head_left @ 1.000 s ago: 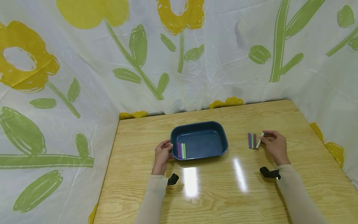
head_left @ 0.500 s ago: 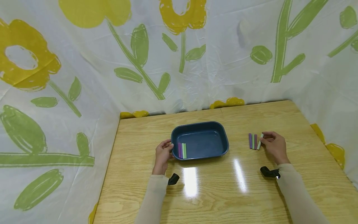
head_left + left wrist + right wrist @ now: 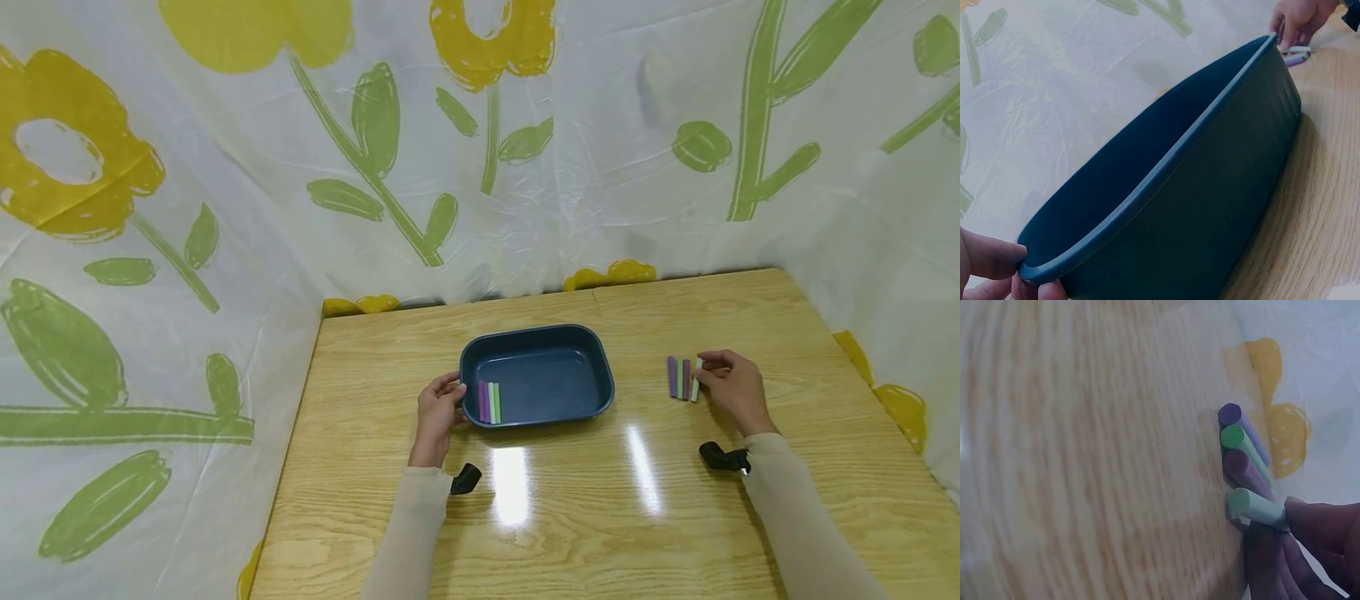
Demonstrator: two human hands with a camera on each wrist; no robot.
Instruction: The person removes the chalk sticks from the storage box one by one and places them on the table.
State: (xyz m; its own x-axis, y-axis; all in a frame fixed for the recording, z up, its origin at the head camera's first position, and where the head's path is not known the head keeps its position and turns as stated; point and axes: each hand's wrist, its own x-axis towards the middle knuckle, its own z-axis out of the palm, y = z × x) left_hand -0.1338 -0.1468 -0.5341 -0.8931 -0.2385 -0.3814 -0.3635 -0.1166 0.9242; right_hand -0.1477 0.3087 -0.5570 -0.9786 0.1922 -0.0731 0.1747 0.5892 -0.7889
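Observation:
My left hand point(image 3: 437, 414) grips the left rim of a dark blue rectangular tray point(image 3: 558, 417), thumb on top of the edge in the left wrist view. Inside the tray, several purple, white and green chalk sticks point(image 3: 489, 403) lie side by side at its left end. On the table to the right, my right hand point(image 3: 735, 387) pinches a pale green-white chalk stick point(image 3: 1263, 509) between thumb and fingers. Beside it three more sticks lie in a row: a purple chalk point(image 3: 1230, 414), a green chalk point(image 3: 1235, 437) and a mauve chalk point(image 3: 1239, 462).
A wooden table point(image 3: 585, 533) spreads under everything, with two bright light reflections near its front. A white curtain point(image 3: 600, 167) printed with yellow flowers and green leaves hangs behind and along both sides. A black wrist mount point(image 3: 723, 458) sits on each wrist.
My right hand has shifted slightly left, bringing the pale chalk closer to the row and straighter alongside the mauve one. My left hand stays on the tray.

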